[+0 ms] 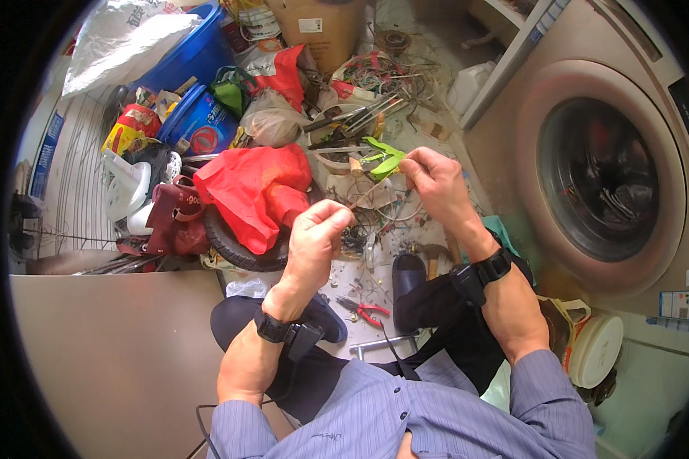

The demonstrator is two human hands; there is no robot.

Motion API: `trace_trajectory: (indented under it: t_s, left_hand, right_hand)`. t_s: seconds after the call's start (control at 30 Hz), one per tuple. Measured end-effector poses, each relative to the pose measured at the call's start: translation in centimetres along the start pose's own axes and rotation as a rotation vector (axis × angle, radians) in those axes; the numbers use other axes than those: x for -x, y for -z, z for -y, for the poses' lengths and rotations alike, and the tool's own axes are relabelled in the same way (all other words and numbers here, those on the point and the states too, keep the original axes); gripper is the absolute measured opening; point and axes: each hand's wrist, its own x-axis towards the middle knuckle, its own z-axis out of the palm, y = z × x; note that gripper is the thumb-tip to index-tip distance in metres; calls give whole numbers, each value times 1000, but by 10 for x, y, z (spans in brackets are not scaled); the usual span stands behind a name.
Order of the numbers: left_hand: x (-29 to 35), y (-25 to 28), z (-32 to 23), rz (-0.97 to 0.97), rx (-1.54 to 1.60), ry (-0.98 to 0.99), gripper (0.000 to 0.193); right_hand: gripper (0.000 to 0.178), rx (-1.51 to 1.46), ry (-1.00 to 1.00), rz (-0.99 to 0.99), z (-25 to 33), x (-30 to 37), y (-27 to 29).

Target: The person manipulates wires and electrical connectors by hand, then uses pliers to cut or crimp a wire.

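My right hand (pixel 436 183) is closed on a lime-green plier-like tool (pixel 389 159), whose exact kind I cannot make out. A thin wire (pixel 369 189) seems to run from the tool to my left hand (pixel 318 239), where thumb and forefinger pinch it. Both hands are raised over the littered floor, a little apart from each other. Below them, between my feet, red-handled pliers (pixel 366 310) lie on the floor. A hammer (pixel 434 260) rests near my right knee.
A red bag (pixel 256 191) lies over a black tire (pixel 245 256) at the left. Blue buckets (pixel 199 118) and a tangle of wires (pixel 375 75) are farther off. A washing machine (pixel 513 153) stands at the right, with a white bucket (pixel 595 348) beside it.
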Motion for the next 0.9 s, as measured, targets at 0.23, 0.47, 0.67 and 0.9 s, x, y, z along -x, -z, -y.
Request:
trace_trajectory:
  t_s: [0.23,0.47,0.67,0.9]
  left_hand:
    - [4,4,-1,177,155,244,15]
    - [1,3,2,190,128,204,18]
    - [2,4,8,41,-34,90,20]
    - [2,1,7,-63,-198,21,18]
  right_hand:
    - [16,-240,-92,215,-4,4,-2]
    - [13,-261,-22,370,4,15,-17]
    - [11,-229,28,288,-7,13,-21]
    - [13,233,495,-135,5,14,-11]
